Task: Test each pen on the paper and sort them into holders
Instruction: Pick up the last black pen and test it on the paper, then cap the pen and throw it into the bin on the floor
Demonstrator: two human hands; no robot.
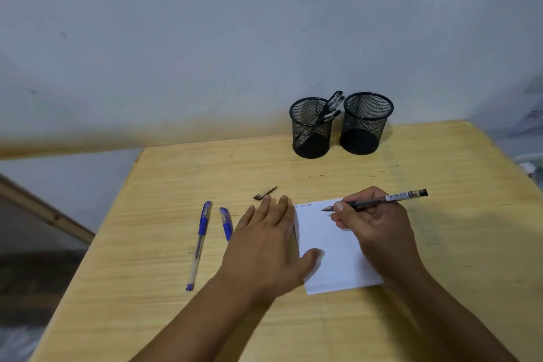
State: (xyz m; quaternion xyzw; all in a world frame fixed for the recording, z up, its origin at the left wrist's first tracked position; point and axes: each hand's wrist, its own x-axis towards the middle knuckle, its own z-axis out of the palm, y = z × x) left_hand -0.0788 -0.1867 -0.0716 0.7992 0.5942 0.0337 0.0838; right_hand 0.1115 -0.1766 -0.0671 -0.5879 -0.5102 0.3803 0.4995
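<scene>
Plainly mid-test: right hand pinched around a black pen, tip down at the far edge of the paper, just right of a few small scribbles already there. Left hand spread flat and wide, gripping nothing, palm on the surface with the thumb pressing the paper's left margin. Biggest risk from here, by judgement: paper sliding or creasing under the stroke, since only a thumb pins it and the near edge lies loose. Also possible: a faint or skipped line read wrongly as a dead pen, given the low slant of the barrel. Two blue pens waiting left of the paper, the long one fully in view, the short-looking one partly hidden beneath the left hand and easy to nudge away with a careless shift of the palm. Small dark scrap, perhaps a clip or cap piece, just beyond the left fingertips; hard to identify. Far side: left holder already carrying several dark pens, right holder apparently bare inside. Right wrist bent inward, forearm angled in from the near right corner; left forearm running straight in from the near edge.
</scene>
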